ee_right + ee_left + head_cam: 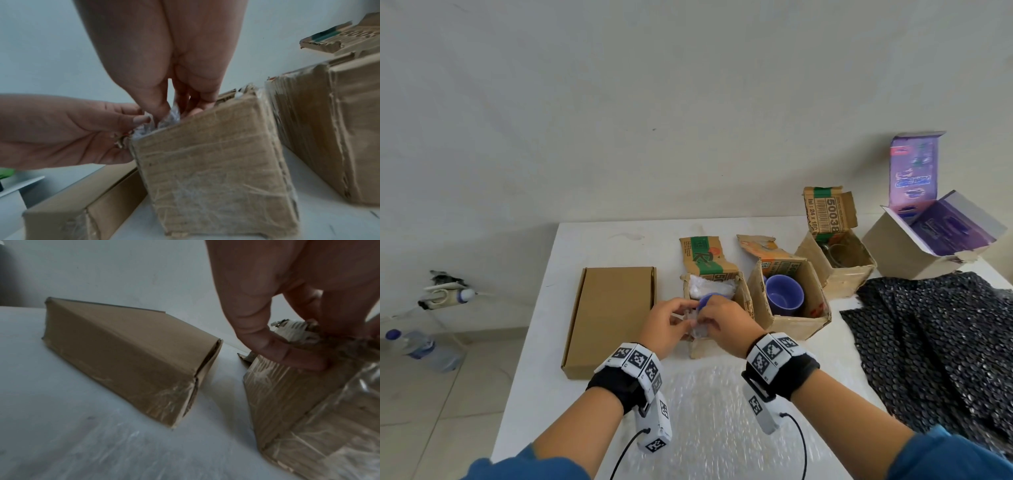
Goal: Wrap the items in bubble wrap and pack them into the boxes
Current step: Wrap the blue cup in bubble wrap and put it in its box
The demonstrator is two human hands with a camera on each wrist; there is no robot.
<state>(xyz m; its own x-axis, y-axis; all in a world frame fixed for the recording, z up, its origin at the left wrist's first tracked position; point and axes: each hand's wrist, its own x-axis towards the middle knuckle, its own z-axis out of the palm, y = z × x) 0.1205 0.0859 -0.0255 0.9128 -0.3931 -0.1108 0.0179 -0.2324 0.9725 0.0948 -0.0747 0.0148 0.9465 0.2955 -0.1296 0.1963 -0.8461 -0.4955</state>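
Both hands are working at the mouth of the open carton (717, 308) standing near the middle of the bench (619, 233), so the packing step looks to be in hand rather than the wrapping. The left hand (667, 323) is curling its fingers (287, 352) over the carton's near left corner and pinching the clear bubble wrap (168, 120) there, while the right hand (726, 320) is reaching down from above, its grip also closing on that wrap at the rim. The purple cup (708, 300), partly swaddled, is sitting inside this carton with white wrap behind it. A second purple cup (784, 296) is lying unwrapped in the neighbouring carton (791, 294) toward the right edge. By my judgement, the next move is calling for tucking the loose wrap below the rim, gently, so the flap (705, 257) can fold shut without the cup shifting.
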